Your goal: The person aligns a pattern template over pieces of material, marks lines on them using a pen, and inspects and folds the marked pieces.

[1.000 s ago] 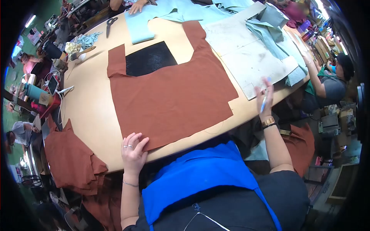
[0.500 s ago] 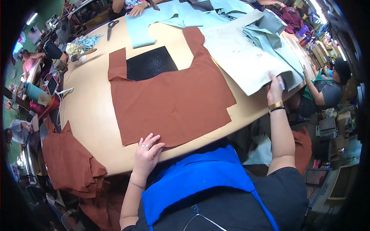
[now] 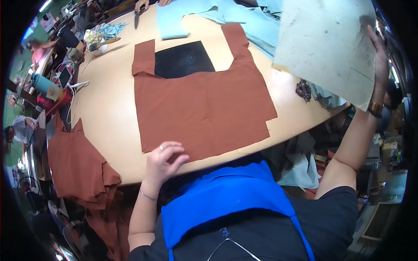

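Observation:
A rust-brown cloth piece with two upper straps lies flat on the table, its top edge over a black square sheet. My left hand is at the cloth's lower left edge, fingers curved and apart, with nothing held. On the right my right hand grips the right edge of a large pale grey pattern sheet, which is raised off the table and tilted. A dark crumpled item shows below the sheet. Whether the pen seen earlier is still in my right hand is hidden.
Light blue cloth spreads over the far side. Another person's hand is at black scissors. A brush, a phone and a teal cup stand left. More brown cloth hangs off the left edge.
My right hand has taken hold of the pale sheet and lifted it up and right, baring the dark crumpled item. My left hand has moved right along the cloth's edge. Another person's hand has reached the scissors.

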The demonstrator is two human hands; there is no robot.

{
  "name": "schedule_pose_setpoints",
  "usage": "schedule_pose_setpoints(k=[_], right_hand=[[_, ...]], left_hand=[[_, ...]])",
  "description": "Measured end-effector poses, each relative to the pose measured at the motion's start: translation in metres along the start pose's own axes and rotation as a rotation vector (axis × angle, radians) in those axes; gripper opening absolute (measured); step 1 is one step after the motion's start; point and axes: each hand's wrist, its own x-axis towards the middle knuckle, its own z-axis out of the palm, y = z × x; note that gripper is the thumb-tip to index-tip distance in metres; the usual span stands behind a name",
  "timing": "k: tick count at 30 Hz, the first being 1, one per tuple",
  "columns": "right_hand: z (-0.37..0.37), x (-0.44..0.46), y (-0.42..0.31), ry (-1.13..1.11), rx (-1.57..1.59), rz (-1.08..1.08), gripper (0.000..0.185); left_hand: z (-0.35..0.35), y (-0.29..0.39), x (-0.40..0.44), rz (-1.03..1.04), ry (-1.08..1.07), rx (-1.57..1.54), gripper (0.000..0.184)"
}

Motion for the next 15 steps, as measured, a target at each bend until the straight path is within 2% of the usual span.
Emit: schedule_pose_setpoints(k=[1, 2, 3, 4, 5, 6, 7, 8, 11, 13, 15], right_hand=[[0.010, -0.001, 0.001, -0.050, 0.069, 0.007, 0.037], [0.020, -0.002, 0.001, -0.100, 0.137, 0.017, 0.036], [0.032, -0.005, 0.006, -0.096, 0.115, -0.047, 0.036], [0.046, -0.009, 0.009, -0.090, 0.092, -0.111, 0.036], [0.062, -0.016, 0.005, -0.176, 0.167, -0.087, 0.036], [0.078, -0.023, 0.000, -0.261, 0.239, -0.056, 0.036], [0.100, -0.037, -0.012, -0.440, 0.408, 0.065, 0.035], [0.110, -0.045, -0.005, -0.401, 0.465, 0.110, 0.035], [0.123, -0.057, 0.023, -0.292, 0.590, 0.265, 0.034], [0.120, -0.062, 0.048, -0.181, 0.499, 0.373, 0.033], [0.109, -0.068, 0.085, -0.242, 0.532, 0.400, 0.036]], left_hand=[[-0.002, -0.002, 0.010, 0.055, 0.052, -0.057, 0.016], [-0.001, 0.001, 0.020, -0.015, 0.087, -0.221, 0.014], [-0.001, -0.009, 0.032, -0.012, 0.085, -0.258, 0.019], [0.005, -0.012, 0.042, -0.121, 0.113, -0.542, 0.026], [0.005, -0.016, 0.055, -0.142, 0.096, -0.598, 0.036], [0.006, -0.015, 0.070, -0.211, 0.113, -0.739, 0.053], [0.010, -0.018, 0.081, -0.270, 0.098, -0.895, 0.062], [0.014, -0.023, 0.091, -0.327, 0.080, -1.052, 0.071], [0.013, -0.027, 0.108, -0.396, -0.101, -1.484, 0.083], [0.006, -0.032, 0.104, -0.393, -0.035, -1.413, 0.083], [-0.008, -0.060, 0.095, -0.378, -0.032, -1.444, 0.081]])
